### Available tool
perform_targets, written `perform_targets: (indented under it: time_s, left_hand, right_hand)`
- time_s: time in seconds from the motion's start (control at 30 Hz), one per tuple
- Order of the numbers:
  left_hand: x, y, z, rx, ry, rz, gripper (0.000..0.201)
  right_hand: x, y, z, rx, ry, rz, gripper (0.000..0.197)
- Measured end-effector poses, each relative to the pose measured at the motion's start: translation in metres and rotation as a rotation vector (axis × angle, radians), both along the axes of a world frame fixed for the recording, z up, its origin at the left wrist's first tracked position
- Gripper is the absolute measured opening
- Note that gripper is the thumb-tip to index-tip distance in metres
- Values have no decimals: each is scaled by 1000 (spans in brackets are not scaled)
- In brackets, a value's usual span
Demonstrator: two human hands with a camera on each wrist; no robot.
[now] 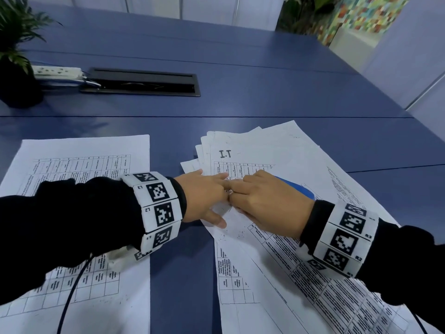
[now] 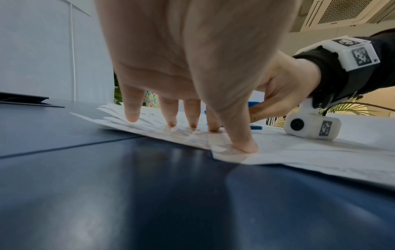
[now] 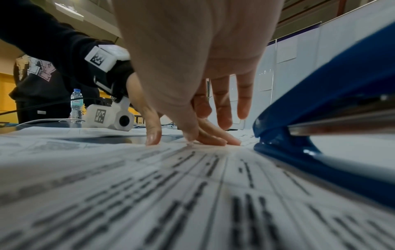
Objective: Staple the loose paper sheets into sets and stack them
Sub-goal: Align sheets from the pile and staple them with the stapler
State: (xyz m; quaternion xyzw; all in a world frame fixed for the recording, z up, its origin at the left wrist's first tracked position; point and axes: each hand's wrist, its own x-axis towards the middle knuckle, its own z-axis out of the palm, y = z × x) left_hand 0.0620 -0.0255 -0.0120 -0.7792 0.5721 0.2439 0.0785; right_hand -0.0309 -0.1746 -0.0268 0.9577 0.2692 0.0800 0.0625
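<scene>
A fanned pile of loose printed sheets [image 1: 272, 145] lies on the blue table [image 1: 240, 92] at right. My left hand [image 1: 204, 196] presses on the pile's left edge with straight, spread fingers [image 2: 171, 118] and thumb down on the paper. My right hand [image 1: 265, 201] lies over the same sheets, its fingers meeting the left hand's fingers; its thumb touches the paper and the other fingers [image 3: 224, 115] hang just above. A blue stapler [image 1: 298, 189] rests on the pile, partly hidden under my right hand and right beside it in the right wrist view [image 3: 331, 101]. Another paper set [image 1: 84, 153] lies flat at left under my left forearm.
A potted plant [image 1: 16, 75], a white power strip [image 1: 57, 72] and a black cable hatch [image 1: 144, 81] sit at the far left of the table. A water bottle [image 3: 76, 104] stands beyond the papers. A strip of bare table separates the two paper groups.
</scene>
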Motion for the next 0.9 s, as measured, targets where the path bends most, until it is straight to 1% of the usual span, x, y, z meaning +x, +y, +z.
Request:
perform_targets:
  time_s: [0.17, 0.33, 0.4, 0.47, 0.5, 0.53, 0.57, 0.63, 0.77, 0.9]
  left_hand:
    - [-1, 0, 2, 29, -18, -39, 59]
    - [0, 0, 1, 34, -16, -42, 64]
    - [0, 0, 0, 32, -15, -43, 64]
    - [0, 0, 0, 24, -8, -43, 63]
    - [1, 0, 0, 20, -6, -41, 62]
    - [1, 0, 0, 16, -4, -38, 60]
    - [1, 0, 0, 13, -1, -34, 58]
    - [0, 1, 0, 8, 8, -28, 55]
    - [1, 2, 0, 1, 18, -33, 50]
    - [2, 2, -2, 2, 23, -34, 49]
  right_hand:
    - [-3, -6, 3, 50, 3, -75, 26]
    - [-4, -7, 4, 89, 70, -77, 27]
    - [-3, -6, 7, 107, 90, -99, 23]
    - [-3, -3, 10, 179, 129, -110, 14]
    - [-3, -2, 11, 214, 147, -111, 14]
    - [-3, 0, 12, 234, 161, -109, 19]
    - [-3, 2, 12, 236, 181, -107, 23]
    - [-2, 3, 11, 230, 225, -127, 25]
    - [0, -2, 13, 283, 362, -198, 16]
    - [1, -2, 13, 231, 415, -222, 9]
